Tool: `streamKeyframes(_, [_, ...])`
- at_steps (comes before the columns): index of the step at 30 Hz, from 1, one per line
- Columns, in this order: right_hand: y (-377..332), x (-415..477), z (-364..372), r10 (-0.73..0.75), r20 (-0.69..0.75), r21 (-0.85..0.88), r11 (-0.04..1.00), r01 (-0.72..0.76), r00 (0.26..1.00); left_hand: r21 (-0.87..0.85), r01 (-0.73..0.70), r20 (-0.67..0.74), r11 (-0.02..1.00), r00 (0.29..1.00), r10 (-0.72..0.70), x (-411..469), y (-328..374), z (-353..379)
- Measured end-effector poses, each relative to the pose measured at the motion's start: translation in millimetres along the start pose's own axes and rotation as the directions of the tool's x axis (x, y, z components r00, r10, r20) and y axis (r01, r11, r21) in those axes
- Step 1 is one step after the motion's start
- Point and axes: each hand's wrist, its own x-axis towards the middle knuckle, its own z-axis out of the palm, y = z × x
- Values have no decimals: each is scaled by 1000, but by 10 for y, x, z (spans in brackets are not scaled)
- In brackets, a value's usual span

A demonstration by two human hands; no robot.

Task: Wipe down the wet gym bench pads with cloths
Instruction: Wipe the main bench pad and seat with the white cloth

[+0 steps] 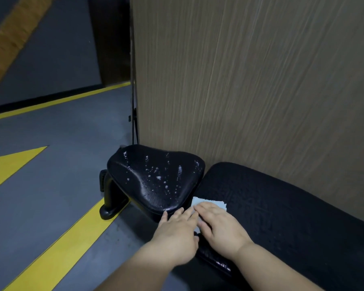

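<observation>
A black seat pad [156,177] speckled with water drops sits at centre, tilted. Right of it runs the long black back pad [282,211] of the bench. A small pale blue cloth [210,202] lies flat on the near end of the long pad, by the gap between the pads. My right hand [221,225] presses flat on the cloth with straight fingers. My left hand [177,229] lies beside it, fingers straight, its fingertips touching the cloth's left edge and the seat pad's near rim.
A wood-grain panel wall [250,80] stands right behind the bench. The black bench leg [111,198] stands on a grey floor [51,206] marked with yellow stripes. A thin black cable [134,122] hangs along the panel's edge.
</observation>
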Motion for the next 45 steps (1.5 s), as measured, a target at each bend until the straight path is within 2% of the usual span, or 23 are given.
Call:
streamKeyframes(6, [375,426,-55,176,61,-135,977,-167,982,-65,-21,-55,998,998,17,330,19,-61])
streamKeyframes(14, [656,958,-203,245,41,-176,956,-235,969,-39,39,-138,998,989,-44,566,1,-105])
streamKeyframes(23, [849,1428,-236,288,60,-215,939,-270,956,-20,46,-119,999,992,-48,639,19,-198])
streamKeyframes(29, [782,1527,-228,359,-59,-95,927,-364,931,-37,33,-84,999,996,-36,625,8,-216])
streamKeyframes(32, [690,1557,-210,417,-121,-105,897,-429,901,-50,23,-60,998,998,-26,611,3,-204])
streamKeyframes(38, [573,1570,-215,505,-9,-175,849,-499,863,-74,11,-42,997,999,-15,595,-49,-161])
streamKeyframes(45, [561,1545,-182,561,116,-148,826,-544,820,-116,23,-99,993,995,-35,645,-29,-162])
